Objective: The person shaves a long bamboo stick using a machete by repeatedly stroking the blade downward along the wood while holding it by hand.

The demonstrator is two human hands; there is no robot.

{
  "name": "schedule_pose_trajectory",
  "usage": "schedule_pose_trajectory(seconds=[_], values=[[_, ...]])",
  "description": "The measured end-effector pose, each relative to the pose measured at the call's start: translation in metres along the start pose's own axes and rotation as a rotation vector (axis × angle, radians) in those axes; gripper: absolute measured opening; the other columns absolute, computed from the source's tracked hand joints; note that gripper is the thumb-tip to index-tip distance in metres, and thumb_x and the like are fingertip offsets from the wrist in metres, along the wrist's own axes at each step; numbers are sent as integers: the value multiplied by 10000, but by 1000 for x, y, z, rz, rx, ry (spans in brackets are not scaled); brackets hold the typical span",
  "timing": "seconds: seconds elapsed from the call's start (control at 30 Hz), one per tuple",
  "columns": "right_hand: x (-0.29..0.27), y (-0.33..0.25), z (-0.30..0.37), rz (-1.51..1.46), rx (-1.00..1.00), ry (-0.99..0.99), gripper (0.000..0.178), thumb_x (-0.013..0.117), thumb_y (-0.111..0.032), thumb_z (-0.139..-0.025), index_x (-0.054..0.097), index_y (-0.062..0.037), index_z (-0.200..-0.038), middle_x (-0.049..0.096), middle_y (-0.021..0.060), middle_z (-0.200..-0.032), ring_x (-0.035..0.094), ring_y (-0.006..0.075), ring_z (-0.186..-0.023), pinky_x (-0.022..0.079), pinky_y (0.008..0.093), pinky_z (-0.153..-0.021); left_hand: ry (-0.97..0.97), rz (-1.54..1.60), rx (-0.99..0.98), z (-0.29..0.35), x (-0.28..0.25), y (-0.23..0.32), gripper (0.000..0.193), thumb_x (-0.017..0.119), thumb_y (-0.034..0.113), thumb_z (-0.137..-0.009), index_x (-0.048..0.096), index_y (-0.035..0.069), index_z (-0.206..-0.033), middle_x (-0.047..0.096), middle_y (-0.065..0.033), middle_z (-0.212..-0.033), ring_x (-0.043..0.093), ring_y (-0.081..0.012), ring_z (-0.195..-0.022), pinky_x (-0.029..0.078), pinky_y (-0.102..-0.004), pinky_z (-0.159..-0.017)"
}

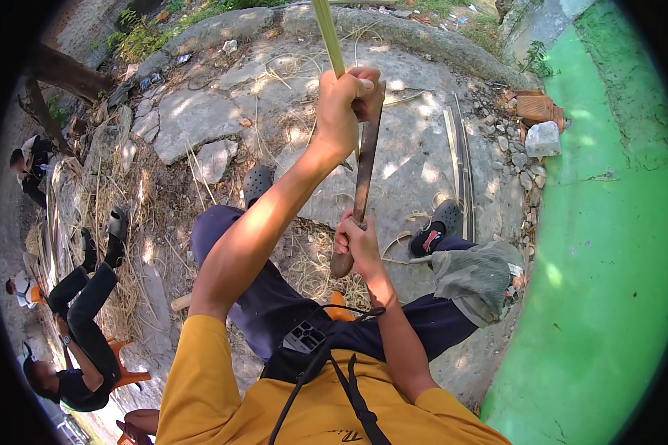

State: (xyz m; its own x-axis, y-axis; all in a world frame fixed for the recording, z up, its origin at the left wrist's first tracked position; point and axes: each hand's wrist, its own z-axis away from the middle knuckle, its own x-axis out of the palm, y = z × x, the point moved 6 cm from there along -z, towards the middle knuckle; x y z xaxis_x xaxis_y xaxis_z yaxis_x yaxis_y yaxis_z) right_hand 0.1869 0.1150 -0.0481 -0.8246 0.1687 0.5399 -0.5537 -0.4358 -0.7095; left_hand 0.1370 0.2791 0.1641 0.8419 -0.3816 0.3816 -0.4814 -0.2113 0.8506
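Observation:
My left hand (344, 104), raised in the upper middle, is closed around a long green-yellow bamboo strip (329, 33) that runs up out of view. Lower down, my right hand (358, 241) grips the wooden handle of a long dark-bladed knife (366, 163). Its blade points up and away from me, its far end reaching beside the left hand's fingers. Those fingers partly hide where strip and blade come close, so I cannot tell whether they touch. A grey cloth (476, 278) lies over my right leg.
Bamboo strips (464, 167) lie on the cracked concrete ground (200, 119) to the right, with curled shavings (315, 271) between my feet. A green wall (594, 245) bounds the right side, near a brick (538, 107) and white block (543, 139). People (85, 386) sit at left.

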Motion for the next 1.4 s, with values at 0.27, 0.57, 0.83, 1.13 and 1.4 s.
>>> schedule_pose_trajectory(seconds=[0.27,0.57,0.83,1.13,1.4], values=[[-68,62,-33,-279,295,82,157,557,-174,-864,465,-107,-756,382,-28,-587,376,89,-475,362,283,-481,-41,33,-21,1,3,-1,313,489,238,-770,241,160,-596,218,46,-511,157,-78,-469,124,-297,-448],[43,-42,20,-207,94,-175,100,549,-71,-861,479,-88,-792,411,0,-576,393,104,-469,350,282,-474,-56,80,-17,-3,-1,-6,315,469,278,-782,230,157,-615,211,34,-542,165,-90,-506,134,-303,-473],[-55,48,-24,-172,282,88,146,571,-175,-847,490,-91,-760,429,-21,-588,414,101,-467,383,296,-479,-77,64,-17,0,-3,-1,319,478,278,-788,236,161,-615,199,46,-546,158,-85,-510,128,-299,-472],[-145,151,-47,-107,334,344,127,582,-167,-854,520,-79,-787,432,-19,-580,437,107,-477,395,284,-451,63,-126,-44,-10,-25,8,145,441,193,-779,380,89,-697,285,25,-622,279,-100,-576,248,-284,-545],[-214,179,-45,584,292,686,219,673,-216,-768,610,-31,-669,583,57,-586,562,181,-463,466,341,-463,94,-851,-163,-11,-100,20,231,506,256,-939,500,36,-1010,491,-32,-812,519,-131,-712,480,-294,-604]])
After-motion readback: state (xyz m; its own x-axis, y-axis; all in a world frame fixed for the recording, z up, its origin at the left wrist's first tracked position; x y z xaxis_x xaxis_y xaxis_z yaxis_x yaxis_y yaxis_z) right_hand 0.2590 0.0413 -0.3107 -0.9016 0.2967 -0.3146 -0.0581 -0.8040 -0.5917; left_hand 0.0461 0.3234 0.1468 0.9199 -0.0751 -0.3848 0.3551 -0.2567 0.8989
